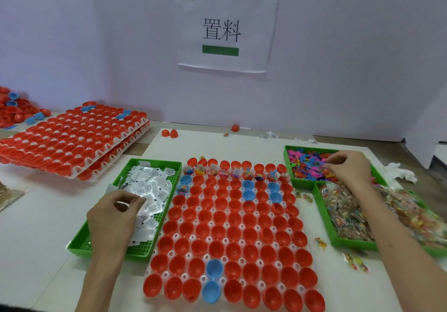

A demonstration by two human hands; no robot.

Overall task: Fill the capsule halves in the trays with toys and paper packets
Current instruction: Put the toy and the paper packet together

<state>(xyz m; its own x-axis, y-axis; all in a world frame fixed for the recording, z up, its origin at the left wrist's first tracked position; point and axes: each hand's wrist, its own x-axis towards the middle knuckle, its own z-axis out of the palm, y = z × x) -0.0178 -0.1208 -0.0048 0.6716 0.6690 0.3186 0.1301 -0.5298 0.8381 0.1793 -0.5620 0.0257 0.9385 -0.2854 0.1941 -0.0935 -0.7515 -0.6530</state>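
A white tray (167,275) of red and a few blue capsule halves (219,217) lies in front of me. Its far rows hold toys and packets (223,172). My left hand (113,217) is over the green bin (79,245) of white paper packets (151,186), fingers curled and pinching a packet. My right hand (348,169) reaches into the far right green bin (288,159) of small coloured plastic toys (307,164), fingertips pinching among them.
A nearer right green bin (325,217) holds clear bags of coloured bits (348,215). Stacked trays of red capsule halves (70,140) sit at the left. Loose capsule halves (169,133) and scattered toys (355,262) lie on the white board. A wall with a paper sign (222,31) stands behind.
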